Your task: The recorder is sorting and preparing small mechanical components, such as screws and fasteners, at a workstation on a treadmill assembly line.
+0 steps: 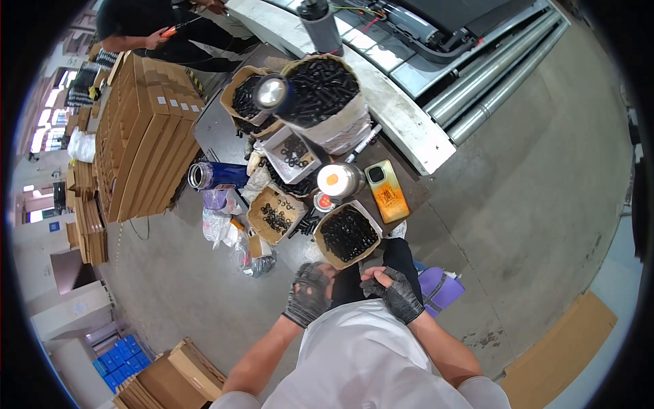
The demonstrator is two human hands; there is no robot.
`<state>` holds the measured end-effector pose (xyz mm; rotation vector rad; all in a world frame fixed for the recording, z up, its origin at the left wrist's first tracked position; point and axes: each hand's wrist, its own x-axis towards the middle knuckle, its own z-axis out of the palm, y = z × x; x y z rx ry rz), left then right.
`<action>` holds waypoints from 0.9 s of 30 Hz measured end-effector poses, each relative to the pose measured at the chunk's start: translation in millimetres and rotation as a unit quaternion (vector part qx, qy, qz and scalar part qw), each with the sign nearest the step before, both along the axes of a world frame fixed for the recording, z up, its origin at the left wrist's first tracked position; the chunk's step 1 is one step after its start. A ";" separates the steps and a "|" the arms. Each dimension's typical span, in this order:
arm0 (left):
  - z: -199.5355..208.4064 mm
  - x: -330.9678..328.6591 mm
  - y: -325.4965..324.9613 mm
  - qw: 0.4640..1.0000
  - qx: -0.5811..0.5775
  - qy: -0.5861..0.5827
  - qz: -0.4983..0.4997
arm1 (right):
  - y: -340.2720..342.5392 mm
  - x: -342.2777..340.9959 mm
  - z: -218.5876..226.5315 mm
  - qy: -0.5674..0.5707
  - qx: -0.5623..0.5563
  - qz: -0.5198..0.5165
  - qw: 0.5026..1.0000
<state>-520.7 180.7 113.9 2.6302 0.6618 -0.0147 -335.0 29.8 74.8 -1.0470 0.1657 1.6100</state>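
Observation:
My left hand, in a grey fingerless glove, hovers near my lap just below a cardboard box of small black parts. Its fingertips are smeared, so I cannot tell whether it holds anything. Over my right thigh is my right hand, gloved alike, with fingers curled and thumb pressed in. Anything inside that grip is too small to make out. The hands are apart from each other. Left of the box stands a second cardboard box with black rings, and loose black pieces lie between the two boxes.
On the table are a phone in a yellow case, a steel flask, a blue bottle, a white tray and a large sack of black parts. Stacked cartons and another person are far left; metal rollers far right.

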 end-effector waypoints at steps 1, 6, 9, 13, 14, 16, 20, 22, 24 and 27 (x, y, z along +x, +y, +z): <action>-5.5 -18.1 1.1 0.996 -0.033 -0.031 0.076 | 6.0 -4.3 6.1 0.020 0.011 0.003 1.000; -36.0 -79.0 71.2 0.965 0.009 -0.128 0.228 | 34.6 -29.8 42.1 0.050 0.030 0.031 0.998; -47.4 -90.6 125.0 0.966 -0.036 -0.078 0.244 | 46.1 -52.6 53.2 0.056 0.009 0.045 0.997; -65.5 -85.4 174.3 0.978 -0.049 0.025 0.200 | 56.9 -77.9 68.2 0.058 -0.009 0.039 0.998; -66.2 -79.9 182.7 0.988 -0.028 0.077 0.131 | 55.5 -82.7 68.5 0.053 -0.019 0.026 0.998; -65.1 -74.0 185.4 0.990 -0.009 0.123 0.062 | 54.1 -92.5 71.7 0.039 -0.021 0.023 0.999; -41.5 -58.2 153.3 0.993 -0.104 -0.032 0.049 | 43.7 -106.3 73.4 -0.017 -0.042 -0.006 0.999; -36.8 -56.8 114.8 0.988 -0.129 -0.022 0.077 | 41.3 -108.4 71.3 -0.030 -0.047 -0.030 0.998; -64.9 -69.1 75.9 0.991 -0.090 -0.023 0.101 | 42.9 -109.2 73.9 -0.049 -0.048 -0.031 0.997; -126.9 -78.0 52.5 0.969 -0.021 -0.109 0.219 | 48.8 -109.5 76.6 -0.068 -0.058 -0.019 0.996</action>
